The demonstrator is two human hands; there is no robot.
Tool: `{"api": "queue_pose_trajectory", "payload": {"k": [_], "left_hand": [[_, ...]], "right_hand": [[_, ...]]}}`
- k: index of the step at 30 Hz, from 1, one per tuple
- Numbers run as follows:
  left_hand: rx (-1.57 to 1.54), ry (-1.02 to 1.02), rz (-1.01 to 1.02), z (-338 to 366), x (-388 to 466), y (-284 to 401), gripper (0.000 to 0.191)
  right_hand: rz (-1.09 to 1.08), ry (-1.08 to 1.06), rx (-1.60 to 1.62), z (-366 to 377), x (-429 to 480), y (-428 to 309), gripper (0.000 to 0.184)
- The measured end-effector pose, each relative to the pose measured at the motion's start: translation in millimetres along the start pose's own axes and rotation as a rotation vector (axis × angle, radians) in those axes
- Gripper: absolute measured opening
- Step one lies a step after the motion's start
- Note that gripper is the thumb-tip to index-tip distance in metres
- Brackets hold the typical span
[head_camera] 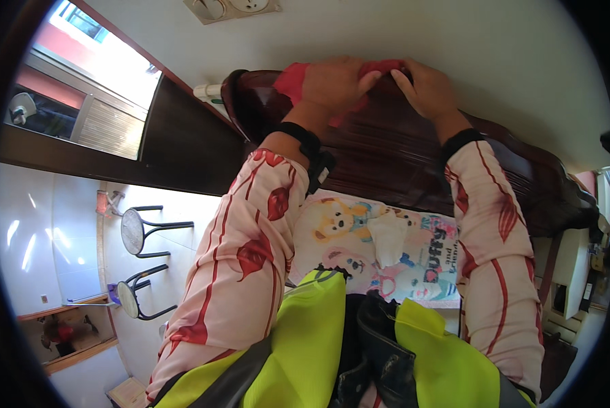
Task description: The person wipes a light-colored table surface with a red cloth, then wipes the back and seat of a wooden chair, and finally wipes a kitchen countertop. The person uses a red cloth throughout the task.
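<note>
A red cloth lies over the top edge of a dark, glossy wooden sofa backrest. My left hand presses on the cloth, its fingers over the top edge. My right hand is at the cloth's right end, with thumb and fingers around the edge of the backrest; its fingertips touch the cloth. Part of the cloth shows between the two hands, and some hangs below my left hand. Below the backrest lies a printed cartoon mat with a white tissue or cloth on it.
Behind the backrest rises a pale wall with a socket plate. To the left are a dark panel, a window and two round stools on the floor. Shelving stands at the far right.
</note>
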State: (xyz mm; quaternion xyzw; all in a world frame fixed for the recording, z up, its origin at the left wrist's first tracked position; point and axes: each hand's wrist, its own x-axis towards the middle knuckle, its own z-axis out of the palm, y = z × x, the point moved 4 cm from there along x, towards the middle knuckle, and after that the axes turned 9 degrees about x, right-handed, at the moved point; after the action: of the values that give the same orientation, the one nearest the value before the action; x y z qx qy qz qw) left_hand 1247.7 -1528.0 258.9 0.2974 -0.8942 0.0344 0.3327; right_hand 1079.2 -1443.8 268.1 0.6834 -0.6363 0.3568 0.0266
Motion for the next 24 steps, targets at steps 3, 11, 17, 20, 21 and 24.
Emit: {"api": "queue_pose_trajectory", "payload": {"k": [3,11,17,20,21,24], "left_hand": [[0.028,-0.03,-0.036,0.5,-1.1,-0.2,0.038],[0.098,-0.083,-0.105,4.4,-1.3,-2.7,0.044],[0.153,-0.128,-0.152,12.7,-2.6,-5.8,0.047],[0.167,-0.137,-0.188,10.9,2.4,-2.4,0.049],[0.166,-0.15,-0.218,12.2,5.5,1.8,0.05],[0.15,-0.084,-0.164,16.4,14.5,29.6,0.049]], "right_hand": [[0.085,-0.051,-0.058,2.9,-4.9,9.6,0.037],[0.358,-0.202,-0.353,-92.2,-87.3,101.2,0.044],[0.304,-0.056,-0.456,-94.4,-100.1,117.8,0.042],[0.23,-0.005,-0.478,-94.2,-98.3,109.7,0.042],[0.275,-0.032,-0.481,-96.2,-98.9,110.5,0.041],[0.338,-0.085,-0.481,-93.6,-95.3,110.9,0.04]]}}
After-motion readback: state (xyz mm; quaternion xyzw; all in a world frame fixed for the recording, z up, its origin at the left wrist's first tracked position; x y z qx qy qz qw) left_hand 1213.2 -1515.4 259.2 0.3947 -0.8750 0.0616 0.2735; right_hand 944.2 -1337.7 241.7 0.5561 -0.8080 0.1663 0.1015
